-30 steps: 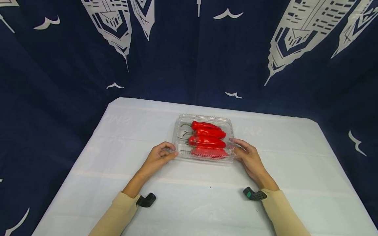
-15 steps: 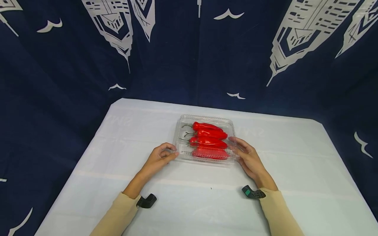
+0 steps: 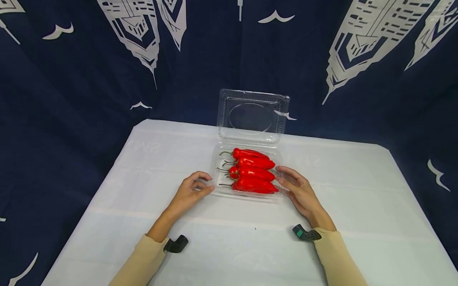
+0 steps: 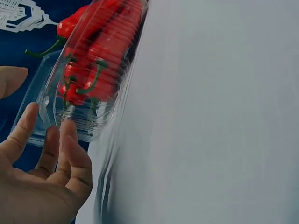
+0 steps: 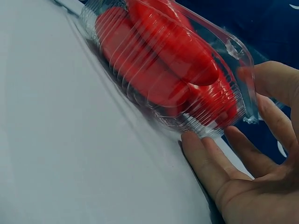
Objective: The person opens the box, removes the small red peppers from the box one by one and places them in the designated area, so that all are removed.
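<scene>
A clear plastic clamshell container point(image 3: 250, 194) lies on the table, its lid point(image 3: 250, 117) standing up at the back. Several red peppers point(image 3: 254, 185) with green stems lie side by side in its base. At the base's left side is my left hand point(image 3: 191, 192), thumb and fingers loosely bent, fingertips close to the wall; the left wrist view leaves contact unclear. My right hand point(image 3: 300, 192) is at the opposite side. In the right wrist view its thumb point(image 5: 275, 81) reaches over the clear rim, and its other fingers point(image 5: 205, 161) lie loosely by the ribbed wall.
A white cloth covers the table point(image 3: 229, 246). Behind it hangs a dark blue curtain point(image 3: 214, 71) with white building and bird prints, close to the raised lid. A tiny dark speck lies on the cloth in front of the container.
The lid was down over the peppers half a second ago and now stands upright at the back. Both hands have stayed almost in place at the container's sides.
</scene>
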Demonstrator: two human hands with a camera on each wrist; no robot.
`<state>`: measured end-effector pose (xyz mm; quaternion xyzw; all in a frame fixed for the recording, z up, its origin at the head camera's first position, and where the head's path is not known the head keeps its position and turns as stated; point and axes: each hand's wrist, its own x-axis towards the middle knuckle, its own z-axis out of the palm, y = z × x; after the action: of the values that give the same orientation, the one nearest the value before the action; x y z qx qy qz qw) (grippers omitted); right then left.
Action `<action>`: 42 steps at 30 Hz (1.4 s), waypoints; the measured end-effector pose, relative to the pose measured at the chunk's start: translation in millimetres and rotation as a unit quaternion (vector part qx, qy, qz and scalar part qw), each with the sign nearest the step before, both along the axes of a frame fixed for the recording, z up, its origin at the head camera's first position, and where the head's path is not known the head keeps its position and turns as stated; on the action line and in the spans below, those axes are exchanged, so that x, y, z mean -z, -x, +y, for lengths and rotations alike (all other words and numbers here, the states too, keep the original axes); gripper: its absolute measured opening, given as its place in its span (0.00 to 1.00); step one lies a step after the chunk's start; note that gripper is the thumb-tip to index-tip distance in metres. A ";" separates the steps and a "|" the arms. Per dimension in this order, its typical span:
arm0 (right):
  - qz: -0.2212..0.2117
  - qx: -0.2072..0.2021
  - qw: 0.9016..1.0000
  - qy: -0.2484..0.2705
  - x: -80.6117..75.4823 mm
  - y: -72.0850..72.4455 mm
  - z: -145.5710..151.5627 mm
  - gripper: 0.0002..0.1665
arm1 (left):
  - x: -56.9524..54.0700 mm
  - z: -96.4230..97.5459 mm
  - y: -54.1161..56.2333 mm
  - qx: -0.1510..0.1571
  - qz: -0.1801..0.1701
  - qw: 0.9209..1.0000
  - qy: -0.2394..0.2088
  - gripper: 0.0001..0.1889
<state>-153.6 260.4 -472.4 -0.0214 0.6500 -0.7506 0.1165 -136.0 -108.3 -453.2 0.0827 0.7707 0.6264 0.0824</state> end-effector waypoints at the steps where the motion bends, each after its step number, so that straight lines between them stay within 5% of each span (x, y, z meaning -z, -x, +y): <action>1: -0.001 0.000 1.000 -0.001 -0.1 0.1 -0.2 0.32 | -0.7 0.2 0.2 -0.007 0.006 1.000 0.001 0.16; 12: -0.002 0.005 1.000 -0.012 0.2 1.2 -1.2 0.33 | -8.1 7.2 4.7 -0.057 0.067 0.995 0.039 0.20; 25: -0.004 0.008 1.000 -0.022 -0.8 0.9 -1.1 0.32 | -9.1 10.4 22.5 -0.041 0.024 0.998 0.045 0.23; 30: -0.004 0.006 1.000 -0.024 -1.7 0.5 -0.7 0.33 | -4.4 7.0 37.8 -0.003 -0.051 0.998 -0.043 0.26; 35: -0.001 0.008 1.000 -0.022 -2.8 1.3 -1.0 0.32 | 3.3 3.9 50.0 0.039 -0.119 0.980 -0.156 0.28; 42: 0.013 0.006 0.999 -0.033 -4.5 2.7 -1.2 0.32 | 10.7 1.2 55.0 0.093 -0.150 0.957 -0.229 0.30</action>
<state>-156.3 259.2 -467.9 -0.0236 0.6763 -0.7288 0.1046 -190.9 -107.0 -464.0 0.0756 0.5744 0.7810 0.2334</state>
